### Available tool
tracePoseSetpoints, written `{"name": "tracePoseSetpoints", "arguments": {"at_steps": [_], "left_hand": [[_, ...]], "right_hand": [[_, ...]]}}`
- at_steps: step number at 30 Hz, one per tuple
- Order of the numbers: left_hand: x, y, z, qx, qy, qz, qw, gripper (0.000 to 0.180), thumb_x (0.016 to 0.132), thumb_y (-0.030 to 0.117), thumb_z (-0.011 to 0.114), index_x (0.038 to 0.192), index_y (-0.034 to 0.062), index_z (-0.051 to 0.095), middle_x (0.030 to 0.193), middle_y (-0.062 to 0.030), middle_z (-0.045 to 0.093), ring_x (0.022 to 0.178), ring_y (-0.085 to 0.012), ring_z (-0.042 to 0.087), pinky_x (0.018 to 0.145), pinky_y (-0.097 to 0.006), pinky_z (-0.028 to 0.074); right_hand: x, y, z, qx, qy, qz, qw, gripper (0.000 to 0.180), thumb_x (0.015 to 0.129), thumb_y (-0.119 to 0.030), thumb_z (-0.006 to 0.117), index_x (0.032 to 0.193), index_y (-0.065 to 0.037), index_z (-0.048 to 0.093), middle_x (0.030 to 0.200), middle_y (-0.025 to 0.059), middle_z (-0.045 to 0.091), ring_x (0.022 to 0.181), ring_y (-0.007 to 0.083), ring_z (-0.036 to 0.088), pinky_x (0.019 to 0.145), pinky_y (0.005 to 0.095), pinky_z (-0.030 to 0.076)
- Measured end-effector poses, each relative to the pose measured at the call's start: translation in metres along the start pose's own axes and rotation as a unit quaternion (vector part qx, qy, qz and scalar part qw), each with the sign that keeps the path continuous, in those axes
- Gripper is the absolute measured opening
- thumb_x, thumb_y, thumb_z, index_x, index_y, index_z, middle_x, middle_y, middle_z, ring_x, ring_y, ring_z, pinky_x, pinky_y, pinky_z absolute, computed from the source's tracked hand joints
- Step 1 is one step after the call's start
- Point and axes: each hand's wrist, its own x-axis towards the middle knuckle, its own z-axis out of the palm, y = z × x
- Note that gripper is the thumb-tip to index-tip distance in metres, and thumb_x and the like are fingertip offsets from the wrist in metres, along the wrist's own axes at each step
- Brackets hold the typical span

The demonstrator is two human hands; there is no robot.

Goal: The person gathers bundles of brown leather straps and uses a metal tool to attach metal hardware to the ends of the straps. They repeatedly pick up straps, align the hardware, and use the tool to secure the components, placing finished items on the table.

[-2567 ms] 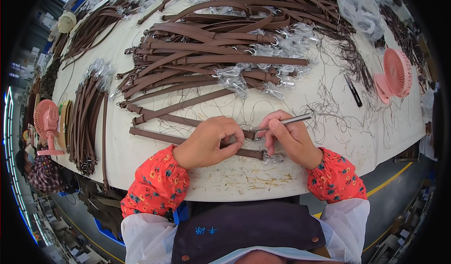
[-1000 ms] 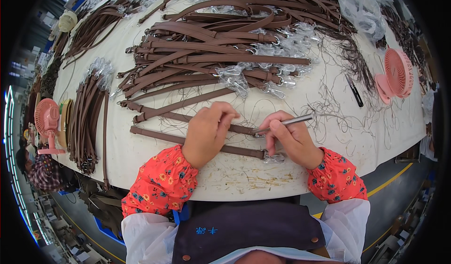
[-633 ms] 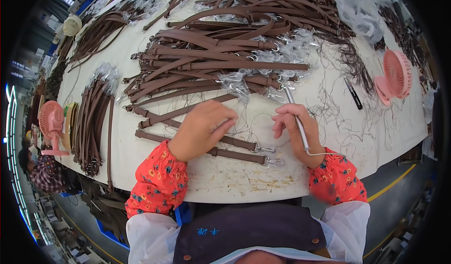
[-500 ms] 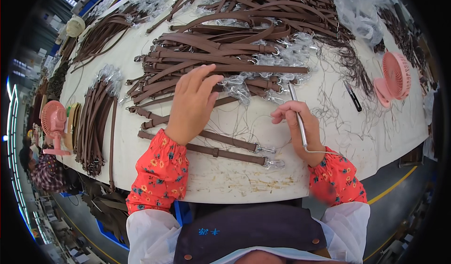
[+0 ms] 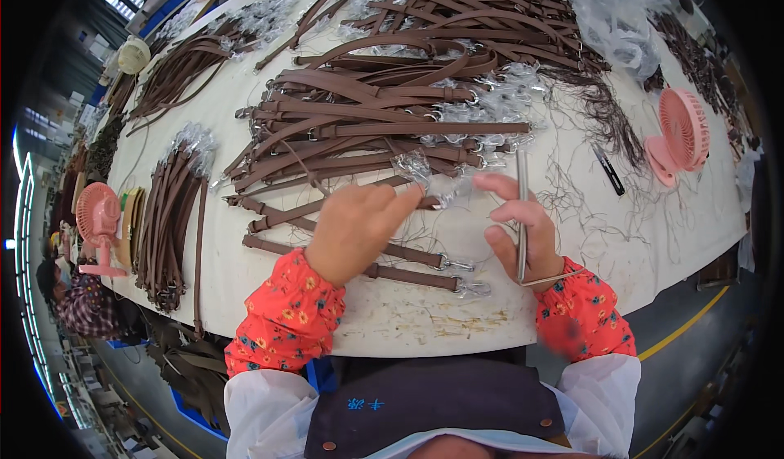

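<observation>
My left hand (image 5: 359, 226) is closed, back up, over the near side of a heap of brown straps (image 5: 343, 128). One brown strap (image 5: 429, 203) appears gripped in it, its end showing past the fingertips beside a clear plastic-wrapped clasp (image 5: 411, 167). Across from it, my right hand (image 5: 531, 234) holds a slim silver metal tool (image 5: 523, 206) upright against the palm, thumb and fingers partly spread. A thin band runs from the tool's lower end around the wrist. Two straps with metal clasps (image 5: 412, 278) lie nearest me.
A strap bundle (image 5: 167, 222) and a pink fan (image 5: 100, 229) stand at the left. To the right are loose threads (image 5: 563, 193), a black-handled cutter (image 5: 608, 169) and another pink fan (image 5: 682, 136). More straps (image 5: 482, 10) and a clear plastic bag (image 5: 608, 18) lie at the back.
My left hand has come down and right from above the heap, fingers closing on a strap. The metal tool in my right hand has turned more upright.
</observation>
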Motion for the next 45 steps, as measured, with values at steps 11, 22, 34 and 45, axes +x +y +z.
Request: {"name": "tracePoseSetpoints", "arguments": {"at_steps": [11,22,34,45], "left_hand": [[-0.027,0.015,0.043,-0.118,-0.021,-0.042,0.992,0.042,0.079,0.007,0.068,0.121,0.0053,0.063,0.088,-0.0067,0.063,0.085,-0.0264,0.063,0.077,-0.037,0.049],[-0.058,-0.059,-0.002,0.06,-0.019,-0.053,0.997,0.049,0.077,-0.002,0.065,0.126,0.0062,0.066,0.125,-0.0096,0.066,0.111,-0.0279,0.062,0.097,-0.041,0.047],[-0.015,0.006,0.013,-0.282,-0.077,-0.076,0.953,0.03,0.085,0.006,0.074,0.114,0.0043,0.065,0.116,-0.0127,0.062,0.106,-0.0325,0.061,0.088,-0.04,0.052],[-0.014,0.009,0.05,-0.347,-0.008,-0.072,0.935,0.013,0.084,0.001,0.073,0.097,0.0037,0.07,0.095,-0.0093,0.065,0.08,-0.0261,0.065,0.07,-0.034,0.054]], "right_hand": [[-0.015,0.013,0.009,-0.051,-0.201,0.089,0.974,0.02,0.083,-0.002,0.068,0.094,-0.009,0.053,0.086,0.0103,0.06,0.08,0.0329,0.06,0.072,0.0441,0.048],[-0.004,0.003,-0.006,-0.198,-0.267,0.001,0.943,0.019,0.082,-0.005,0.064,0.101,-0.006,0.06,0.083,0.0087,0.057,0.086,0.0292,0.058,0.078,0.0403,0.048],[0.001,0.002,-0.003,-0.186,-0.195,-0.006,0.963,0.024,0.097,-0.022,0.064,0.114,-0.006,0.059,0.096,0.0114,0.063,0.093,0.0279,0.063,0.087,0.0388,0.05],[-0.01,-0.005,0.009,0.262,-0.062,0.338,0.902,0.027,0.108,-0.025,0.048,0.119,-0.001,0.052,0.097,0.0101,0.068,0.08,0.0139,0.067,0.076,0.028,0.053]]}}
